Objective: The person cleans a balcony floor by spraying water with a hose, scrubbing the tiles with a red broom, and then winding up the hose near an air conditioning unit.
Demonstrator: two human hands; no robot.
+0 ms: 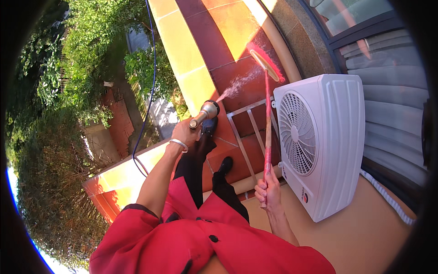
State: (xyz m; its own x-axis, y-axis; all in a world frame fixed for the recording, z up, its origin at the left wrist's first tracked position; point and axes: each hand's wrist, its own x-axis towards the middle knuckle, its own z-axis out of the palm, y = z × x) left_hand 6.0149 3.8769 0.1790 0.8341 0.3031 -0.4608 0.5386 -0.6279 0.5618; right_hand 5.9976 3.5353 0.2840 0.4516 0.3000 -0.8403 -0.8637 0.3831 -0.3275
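Note:
My left hand (185, 133) grips a metal hose nozzle (207, 111) with a black rim. A spray of water (241, 83) leaves it toward the upper right, over the reddish-brown tiles (230, 76). In my right hand (269, 189) is the pink, partly worn handle (268, 137) of a long brush. Its head has a pale wooden back (263, 63) and bright pink bristles (268, 61). This brush head is up near the foot of the wall, beyond the air conditioner. The spray ends a little short of the bristles.
Right of the brush handle, a white outdoor air-conditioning unit (337, 144) sits on a metal bracket (241, 137). Behind it is a window (393, 89). On the left, the tiled ledge ends above trees (99, 44). A dark blue hose (153, 68) hangs along that edge. My black shoes (226, 165) stand on the tiles.

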